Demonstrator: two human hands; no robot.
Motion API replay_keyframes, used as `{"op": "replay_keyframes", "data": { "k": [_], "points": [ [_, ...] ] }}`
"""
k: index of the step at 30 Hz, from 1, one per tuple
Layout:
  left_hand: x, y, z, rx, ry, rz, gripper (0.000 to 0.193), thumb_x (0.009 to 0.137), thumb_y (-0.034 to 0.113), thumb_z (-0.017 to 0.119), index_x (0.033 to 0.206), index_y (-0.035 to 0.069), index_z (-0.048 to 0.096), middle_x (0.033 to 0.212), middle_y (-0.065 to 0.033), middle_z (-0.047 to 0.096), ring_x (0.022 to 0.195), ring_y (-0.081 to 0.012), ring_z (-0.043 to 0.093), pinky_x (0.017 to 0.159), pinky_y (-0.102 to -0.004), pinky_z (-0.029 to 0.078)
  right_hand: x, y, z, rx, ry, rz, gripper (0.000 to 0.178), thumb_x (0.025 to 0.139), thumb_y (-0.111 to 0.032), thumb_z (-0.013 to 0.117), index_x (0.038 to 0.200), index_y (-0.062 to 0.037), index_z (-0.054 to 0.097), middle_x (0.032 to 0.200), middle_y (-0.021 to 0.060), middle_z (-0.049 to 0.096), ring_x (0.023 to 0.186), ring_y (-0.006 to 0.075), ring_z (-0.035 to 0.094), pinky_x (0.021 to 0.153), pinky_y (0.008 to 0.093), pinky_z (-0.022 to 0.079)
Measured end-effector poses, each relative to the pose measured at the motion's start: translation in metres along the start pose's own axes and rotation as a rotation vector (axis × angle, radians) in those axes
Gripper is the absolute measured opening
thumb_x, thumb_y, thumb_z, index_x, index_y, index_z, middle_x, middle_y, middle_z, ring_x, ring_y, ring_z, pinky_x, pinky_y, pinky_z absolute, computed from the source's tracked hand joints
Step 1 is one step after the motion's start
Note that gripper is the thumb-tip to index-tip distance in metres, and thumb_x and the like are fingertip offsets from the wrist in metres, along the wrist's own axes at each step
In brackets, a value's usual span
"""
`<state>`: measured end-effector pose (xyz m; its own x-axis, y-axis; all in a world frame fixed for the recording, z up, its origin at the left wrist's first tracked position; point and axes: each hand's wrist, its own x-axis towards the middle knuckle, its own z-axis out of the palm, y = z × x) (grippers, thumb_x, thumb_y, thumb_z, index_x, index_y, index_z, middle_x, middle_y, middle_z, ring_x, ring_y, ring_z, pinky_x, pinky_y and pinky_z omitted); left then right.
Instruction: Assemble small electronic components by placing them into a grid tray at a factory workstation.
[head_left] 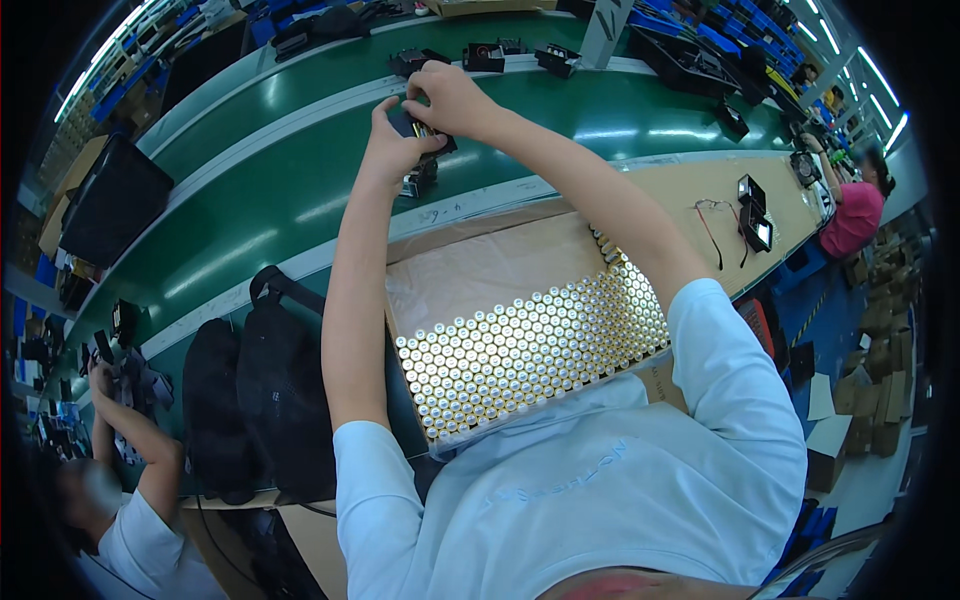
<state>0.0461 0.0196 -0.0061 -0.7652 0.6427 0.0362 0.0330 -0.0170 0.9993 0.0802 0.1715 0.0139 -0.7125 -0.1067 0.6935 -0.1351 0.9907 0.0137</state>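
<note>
Out over the green conveyor belt, both my hands are together at a small black plastic case (448,146) with gold-coloured batteries (422,130) showing in it. My left hand (388,145) grips the case from its near left side, thumb across it. My right hand (447,98) is curled over its far side, fingers bent in a pinch at the case; the fingertips are partly hidden. Just below the hands, another black and silver unit (422,180) sits at the belt's edge. Between my forearms and my body stands an open cardboard box (450,262) with rows of upright batteries (510,350).
Black bags (275,380) lie left of the box. Several black units (484,57) stand along the belt's far side. Glasses (715,206) and opened black cases (755,215) lie on cardboard at right. Co-workers sit at the lower left (140,510) and far right (855,215).
</note>
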Motion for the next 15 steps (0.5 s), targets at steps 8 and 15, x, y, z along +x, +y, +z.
{"op": "replay_keyframes", "data": {
  "k": [8,15],
  "points": [
    [-0.001,-0.006,-0.009,-0.047,0.051,0.012,0.087,0.07,-0.006,0.078,0.142,0.002,0.031,0.121,-0.025,0.054,0.094,-0.0295,0.064,0.078,-0.0339,0.056,0.007,-0.03,-0.032,0.429,-0.452,0.66,0.021,0.09,-0.018,0.068,0.1,-0.0003,0.072,0.1,0.0123,0.069,0.084,0.0191,0.065,0.073,0.0281,0.053],
    [-0.009,0.012,-0.009,0.174,0.128,0.04,0.077,0.073,-0.008,0.074,0.139,0.007,0.036,0.117,-0.0247,0.055,0.089,-0.0299,0.065,0.071,-0.0352,0.058,-0.021,-0.022,0.003,1.277,-0.336,1.035,0.029,0.094,-0.011,0.064,0.117,0.0064,0.065,0.104,0.0145,0.068,0.086,0.0197,0.064,0.082,0.0318,0.056]
  ]
}}
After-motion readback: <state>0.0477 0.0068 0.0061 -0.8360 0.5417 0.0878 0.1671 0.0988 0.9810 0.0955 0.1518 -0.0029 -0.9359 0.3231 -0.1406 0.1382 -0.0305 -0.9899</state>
